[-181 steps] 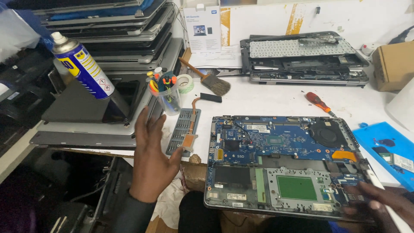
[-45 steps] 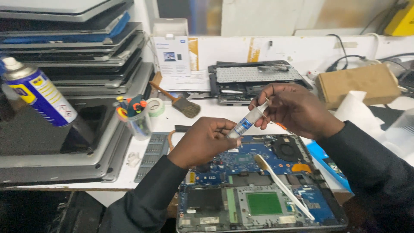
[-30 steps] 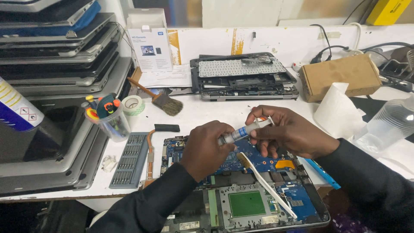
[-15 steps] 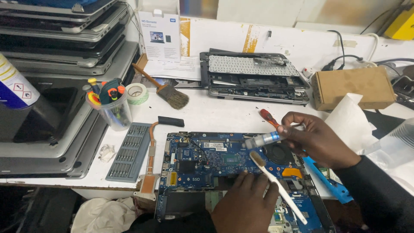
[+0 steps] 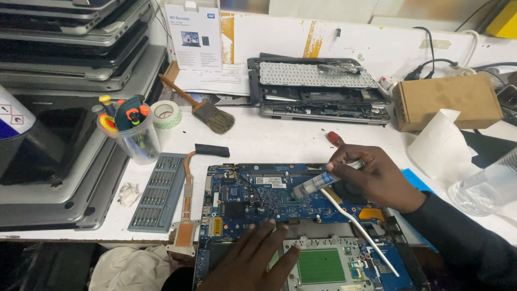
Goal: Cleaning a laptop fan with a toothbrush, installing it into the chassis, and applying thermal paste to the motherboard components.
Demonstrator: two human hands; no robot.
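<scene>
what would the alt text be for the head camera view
A person's right hand aims a small syringe at the blue circuit board of an opened laptop, while the left hand rests flat on it. Around it on the white bench lie a brush, a bit set and stacked laptops.

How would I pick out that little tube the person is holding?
Start at the opened laptop with the blue circuit board, lying at the table's front edge. Above its middle, the right hand pinches a slim syringe-like tube, tip angled down at the board. Unlike the long white plastic stick beside it, it is short, grey and blue-labelled.
</scene>
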